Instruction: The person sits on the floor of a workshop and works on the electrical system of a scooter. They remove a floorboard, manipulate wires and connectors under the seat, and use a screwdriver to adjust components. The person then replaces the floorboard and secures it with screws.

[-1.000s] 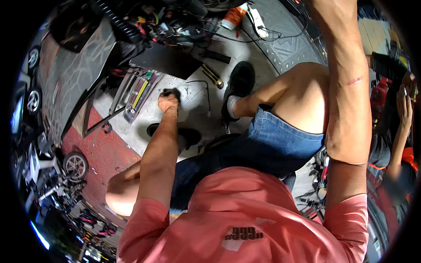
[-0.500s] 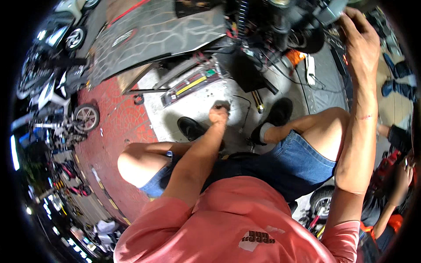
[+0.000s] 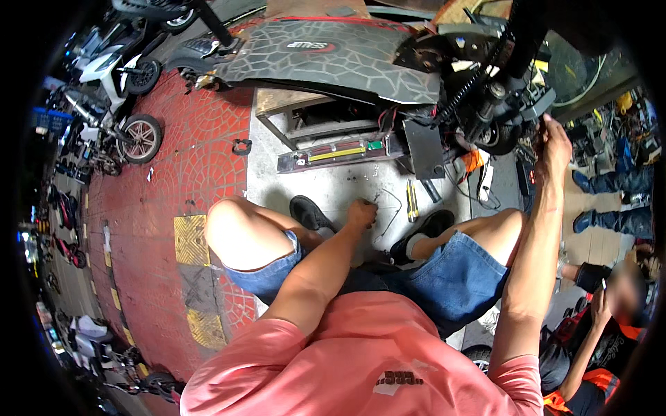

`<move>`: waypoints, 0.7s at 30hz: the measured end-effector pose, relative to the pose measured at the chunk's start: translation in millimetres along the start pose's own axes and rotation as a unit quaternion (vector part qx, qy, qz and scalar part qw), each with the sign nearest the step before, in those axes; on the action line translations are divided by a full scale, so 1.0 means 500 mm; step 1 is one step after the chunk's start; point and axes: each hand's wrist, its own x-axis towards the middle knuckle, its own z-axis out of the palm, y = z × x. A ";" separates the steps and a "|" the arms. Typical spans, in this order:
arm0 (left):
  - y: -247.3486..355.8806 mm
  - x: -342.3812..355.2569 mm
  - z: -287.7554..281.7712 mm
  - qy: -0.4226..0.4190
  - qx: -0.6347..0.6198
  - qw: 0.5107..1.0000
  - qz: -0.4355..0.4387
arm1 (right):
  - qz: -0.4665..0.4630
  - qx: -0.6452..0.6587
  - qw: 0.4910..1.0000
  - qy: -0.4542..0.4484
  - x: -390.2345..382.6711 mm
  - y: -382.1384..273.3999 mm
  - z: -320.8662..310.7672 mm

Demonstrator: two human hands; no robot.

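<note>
My left hand is low over the pale floor between my feet, fingers closed on something I cannot make out, with a bent black cable beside it. Higher at the right, my right hand has its fingertips on a grey curved part at the front of an electric scooter with a crackle-patterned deck. Under the scooter are a long tray-like part with a yellow strip, a metal stand and a dark plate. A yellow-black tool lies right of my left hand.
Scooters line the left on red paving. An orange bottle and white power strip lie right of the dark plate. A co-worker in orange and black is at lower right; another person's jeans show at right.
The view has swung, showing more of the scooter deck and paving. My right hand appears lower in the picture, still at the grey part. My left hand remains low between my feet.
</note>
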 end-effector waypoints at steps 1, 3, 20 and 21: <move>0.001 0.000 0.004 -0.003 0.002 1.000 0.025 | -0.002 -0.005 1.000 0.006 0.002 0.007 0.001; -0.005 0.003 0.009 -0.002 -0.006 0.998 0.063 | 0.002 -0.010 1.000 0.002 -0.005 0.007 0.008; -0.084 0.089 0.050 -0.006 0.025 0.999 0.031 | -0.010 -0.016 1.000 -0.009 0.002 0.035 -0.002; -0.078 0.081 0.043 0.005 0.033 0.999 0.028 | -0.017 -0.019 0.999 -0.024 0.003 0.041 -0.002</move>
